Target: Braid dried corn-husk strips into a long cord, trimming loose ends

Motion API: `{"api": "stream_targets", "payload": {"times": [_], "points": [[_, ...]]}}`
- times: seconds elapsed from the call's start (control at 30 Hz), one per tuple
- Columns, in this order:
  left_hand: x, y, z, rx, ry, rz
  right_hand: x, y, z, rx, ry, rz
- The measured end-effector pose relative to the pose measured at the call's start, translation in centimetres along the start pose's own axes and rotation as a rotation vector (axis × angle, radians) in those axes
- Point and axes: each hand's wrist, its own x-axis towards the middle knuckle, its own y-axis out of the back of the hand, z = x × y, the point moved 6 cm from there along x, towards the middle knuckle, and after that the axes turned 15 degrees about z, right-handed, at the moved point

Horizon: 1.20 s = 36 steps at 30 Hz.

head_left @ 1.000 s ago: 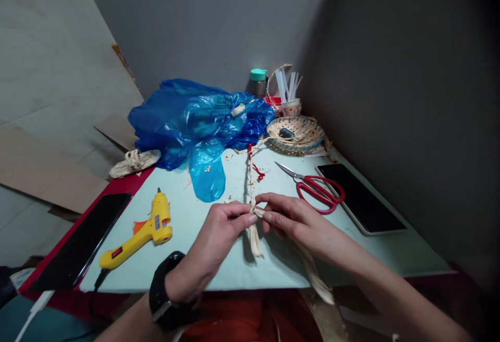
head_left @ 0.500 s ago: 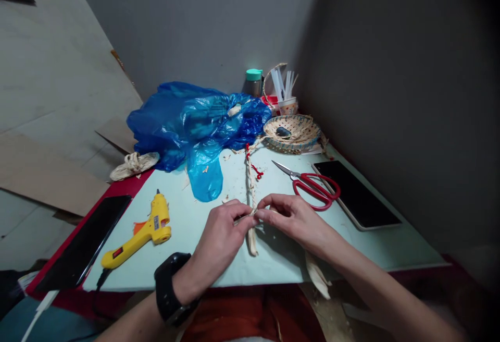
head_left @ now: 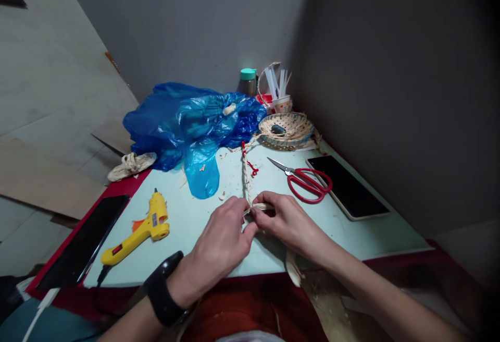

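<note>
A pale braid (head_left: 247,178) of dried plant fibre runs away from me across the table, with red string tied at its far end. My left hand (head_left: 228,230), wearing a black watch, pinches the braid's near end between thumb and fingers. Touching the same spot, my right hand (head_left: 283,217) grips a flat pale strand (head_left: 264,206) that points to the right. Another loose strand (head_left: 292,269) hangs past the table's front edge below my right wrist. The exact crossing of strands is partly hidden by my fingers.
Red-handled scissors (head_left: 307,183) and a tablet (head_left: 347,188) lie to the right. At left are a yellow glue gun (head_left: 136,232) and a black phone-like device (head_left: 86,243). Behind sit a blue plastic bag (head_left: 187,118), a woven basket (head_left: 287,128), a cup of glue sticks (head_left: 282,103) and a jar (head_left: 247,82).
The strand that pointed toward me from the braid's end now lies out to the right in my right hand. My left hand's thumb has shifted slightly. The whole view has moved a little.
</note>
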Motion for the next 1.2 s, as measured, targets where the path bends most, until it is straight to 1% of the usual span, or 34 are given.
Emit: {"api": "stream_targets", "payload": {"times": [0.07,0.13,0.2,0.27,0.3,0.4,0.53,0.63,0.73,0.9,1.0,1.07,1.2], "points": [[0.4,0.0,-0.6,-0.095,0.074,-0.064,0.1,0.2,0.0,0.006,0.054,-0.018],[0.7,-0.4,-1.3,-0.277,0.189,-0.143,0.2,0.3,0.2,0.026,0.083,-0.074],[0.8,-0.9,-2.0,-0.482,0.326,-0.196,0.2,0.4,0.5,0.036,0.087,-0.13],[0.8,-1.2,-2.7,-0.606,0.431,-0.193,0.3,0.5,0.7,0.036,0.08,-0.155],[0.8,-1.3,-3.0,-0.633,0.458,-0.177,0.3,0.6,0.7,0.033,0.081,-0.154],[0.7,-1.5,-3.4,-0.696,0.493,-0.137,0.3,0.6,0.5,0.007,0.094,-0.135],[0.3,-2.1,-3.5,-0.846,0.571,-0.162,-0.1,0.7,0.2,-0.06,0.114,-0.106],[0.2,-2.5,-3.4,-0.88,0.624,-0.161,-0.5,0.9,-0.3,-0.088,0.152,-0.086],[0.2,-2.6,-3.3,-0.845,0.655,-0.124,-0.8,0.9,-0.4,-0.119,0.173,-0.06],[0.4,-2.6,-3.4,-0.773,0.641,-0.061,-1.0,0.9,-0.6,-0.318,0.25,0.037],[0.4,-2.5,-3.5,-0.771,0.619,-0.038,-1.1,1.1,-0.8,-0.35,0.263,0.087],[0.4,-2.5,-3.4,-0.767,0.615,-0.037,-1.1,1.3,-0.9,-0.338,0.245,0.089],[0.3,-2.5,-3.2,-0.786,0.631,-0.069,-0.8,1.6,-0.7,-0.27,0.196,0.032]]}}
